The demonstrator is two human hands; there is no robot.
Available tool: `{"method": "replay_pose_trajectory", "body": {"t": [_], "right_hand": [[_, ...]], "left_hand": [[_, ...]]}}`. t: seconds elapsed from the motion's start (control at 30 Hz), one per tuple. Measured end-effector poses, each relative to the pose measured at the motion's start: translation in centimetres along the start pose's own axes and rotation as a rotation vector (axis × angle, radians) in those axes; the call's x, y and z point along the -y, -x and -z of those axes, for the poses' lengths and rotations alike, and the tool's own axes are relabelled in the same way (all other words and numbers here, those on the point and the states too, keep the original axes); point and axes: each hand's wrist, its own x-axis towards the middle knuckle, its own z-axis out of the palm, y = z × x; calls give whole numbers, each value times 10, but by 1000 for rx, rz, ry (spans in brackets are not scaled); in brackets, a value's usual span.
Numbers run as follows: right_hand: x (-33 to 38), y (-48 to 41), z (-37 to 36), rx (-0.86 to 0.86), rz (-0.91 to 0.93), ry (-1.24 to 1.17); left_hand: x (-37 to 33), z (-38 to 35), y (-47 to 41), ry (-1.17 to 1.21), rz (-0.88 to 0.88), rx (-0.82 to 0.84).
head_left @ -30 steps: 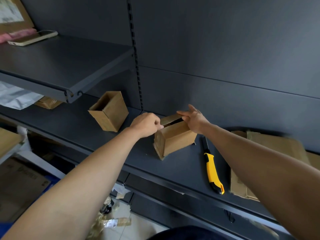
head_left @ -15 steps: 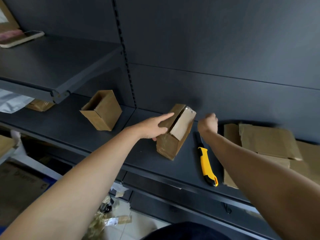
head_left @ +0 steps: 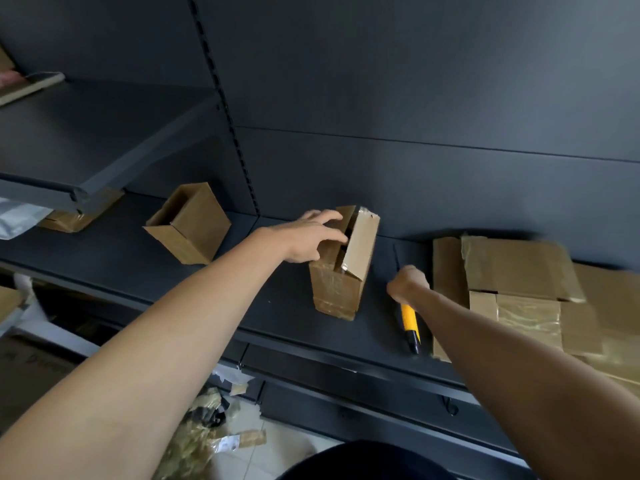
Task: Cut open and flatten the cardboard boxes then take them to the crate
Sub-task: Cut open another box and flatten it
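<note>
Single head view – looking forward and down, near the dark shelf (head_left: 284, 299), both forearms reaching in

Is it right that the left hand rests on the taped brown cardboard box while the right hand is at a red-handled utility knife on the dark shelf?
Not quite: the head view shows the utility knife has a yellow handle, not red. The rest holds.
</note>
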Motion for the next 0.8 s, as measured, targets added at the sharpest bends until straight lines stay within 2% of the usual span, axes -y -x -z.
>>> {"method": "replay_pose_trajectory", "body": {"t": [0.13, 0.2, 0.27, 0.4, 0.5, 0.63, 0.8], "right_hand": [[14, 2, 39, -48, 171, -300], [22, 9, 53, 42, 268, -503], [27, 20, 63, 157, 345, -602], [30, 38, 72, 338, 450, -440], [26, 39, 72, 351, 454, -244], [19, 34, 70, 315, 423, -213], [20, 34, 75, 436, 388, -159]], "left_hand": [[1, 6, -4, 28, -12, -87], [4, 3, -7, 129, 39, -164], [7, 0, -10, 216, 70, -221], [13, -3, -16, 308, 161, -257], [15, -6, -15, 333, 186, -260], [16, -12, -9, 383, 165, -266], [18, -20, -7, 354, 199, -283]]}}
